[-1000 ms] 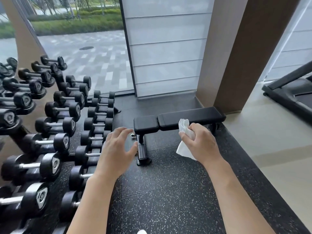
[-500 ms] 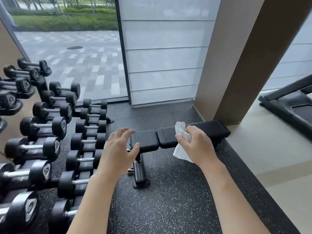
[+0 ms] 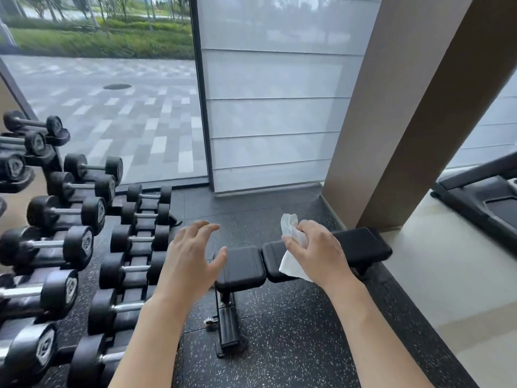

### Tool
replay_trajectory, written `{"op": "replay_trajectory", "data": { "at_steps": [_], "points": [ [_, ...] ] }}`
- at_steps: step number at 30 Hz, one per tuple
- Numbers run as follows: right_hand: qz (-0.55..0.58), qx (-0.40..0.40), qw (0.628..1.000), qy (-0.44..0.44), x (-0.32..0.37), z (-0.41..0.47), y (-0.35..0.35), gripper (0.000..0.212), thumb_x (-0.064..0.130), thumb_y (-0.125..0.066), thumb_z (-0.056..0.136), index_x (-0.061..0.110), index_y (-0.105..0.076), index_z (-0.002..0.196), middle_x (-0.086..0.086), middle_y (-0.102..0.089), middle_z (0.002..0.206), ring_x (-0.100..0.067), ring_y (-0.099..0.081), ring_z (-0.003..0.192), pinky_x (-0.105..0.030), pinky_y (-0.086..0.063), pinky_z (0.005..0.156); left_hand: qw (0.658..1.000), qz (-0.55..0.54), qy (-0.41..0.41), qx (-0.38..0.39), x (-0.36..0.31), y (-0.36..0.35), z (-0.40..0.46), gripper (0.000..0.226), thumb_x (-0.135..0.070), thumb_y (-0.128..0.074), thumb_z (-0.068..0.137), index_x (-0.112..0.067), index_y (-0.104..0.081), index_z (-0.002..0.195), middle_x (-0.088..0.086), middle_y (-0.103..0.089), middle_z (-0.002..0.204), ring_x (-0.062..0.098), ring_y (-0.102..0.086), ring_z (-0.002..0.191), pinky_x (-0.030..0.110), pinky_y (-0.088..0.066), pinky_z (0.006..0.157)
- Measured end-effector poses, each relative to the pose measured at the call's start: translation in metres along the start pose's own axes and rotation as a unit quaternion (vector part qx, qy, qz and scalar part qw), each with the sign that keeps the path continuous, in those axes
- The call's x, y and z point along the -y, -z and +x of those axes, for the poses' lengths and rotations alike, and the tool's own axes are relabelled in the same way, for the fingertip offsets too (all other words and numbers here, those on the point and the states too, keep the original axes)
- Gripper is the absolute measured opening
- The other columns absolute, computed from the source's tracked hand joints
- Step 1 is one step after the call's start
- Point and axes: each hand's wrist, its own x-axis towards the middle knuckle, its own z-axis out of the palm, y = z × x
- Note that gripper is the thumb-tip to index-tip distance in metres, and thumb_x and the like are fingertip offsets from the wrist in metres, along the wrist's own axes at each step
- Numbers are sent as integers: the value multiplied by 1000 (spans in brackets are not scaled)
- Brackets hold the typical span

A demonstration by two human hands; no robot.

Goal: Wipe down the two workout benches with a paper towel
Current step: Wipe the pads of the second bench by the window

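A black padded workout bench [image 3: 243, 264] stands crosswise on the speckled rubber floor, its short seat pad on the left and its long pad [image 3: 363, 245] running right toward a pillar. My right hand [image 3: 316, 253] pinches a crumpled white paper towel [image 3: 292, 247] and hovers over the gap between the two pads. My left hand [image 3: 190, 261] hangs in the air just left of the seat pad, fingers spread and holding nothing. Only one bench is in view.
A tiered rack of black dumbbells [image 3: 67, 242] fills the left side. A brown pillar [image 3: 397, 130] rises right behind the bench's far end. A treadmill [image 3: 481, 203] sits at the right on the pale floor. A glass wall [image 3: 126, 107] lies ahead.
The view has moved closer to the bench and tilted up, so the bench sits lower in the frame. Both hands keep their poses, the right one still holding the towel.
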Motion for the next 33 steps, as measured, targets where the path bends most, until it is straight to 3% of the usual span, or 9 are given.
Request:
{"op": "replay_trajectory", "data": {
  "at_steps": [7,9,13,18,26,33],
  "points": [
    [21,40,999,11,-40,99,-46,25,47,-63,99,22,-60,99,15,-51,86,-9,-48,82,-28,-33,72,999,2,38,-12,18,-36,87,55,-42,-66,98,-25,-55,148,-6,-50,153,17,-38,145,41,-33,123],
    [27,64,997,19,-57,133,-57,23,47,-63,99,28,-52,91,17,-48,82,-9,-47,79,-28,-32,69,998,4,59,-15,18,-49,117,54,-40,-67,98,-23,-56,147,-5,-51,152,18,-40,144,42,-34,122],
    [49,88,994,31,-85,200,-78,40,45,-64,98,40,-32,73,14,-44,72,-1,-42,68,-25,-29,60,996,11,88,-18,16,-69,169,53,-38,-68,97,-21,-58,146,-3,-52,150,19,-42,141,43,-36,120],
    [58,141,986,63,-99,261,-125,41,44,-64,98,40,-31,73,13,-44,72,-1,-42,68,-23,-29,58,992,19,122,-37,36,-83,210,50,-35,-70,96,-20,-61,143,-5,-55,145,17,-45,138,44,-38,120],
    [49,225,970,75,-89,302,-225,34,51,-60,97,22,-49,83,8,-51,79,-10,-48,75,-32,-43,66,983,25,178,-42,118,-94,242,48,-34,-71,95,-23,-62,141,-7,-55,144,16,-45,137,46,-40,118],
    [21,267,962,46,-73,313,-311,34,51,-59,98,30,-40,79,10,-48,78,-10,-45,76,-33,-42,70,985,12,172,0,215,-119,274,46,-36,-70,96,-22,-63,139,-6,-56,142,17,-47,135,45,-41,118]
  ]
}}
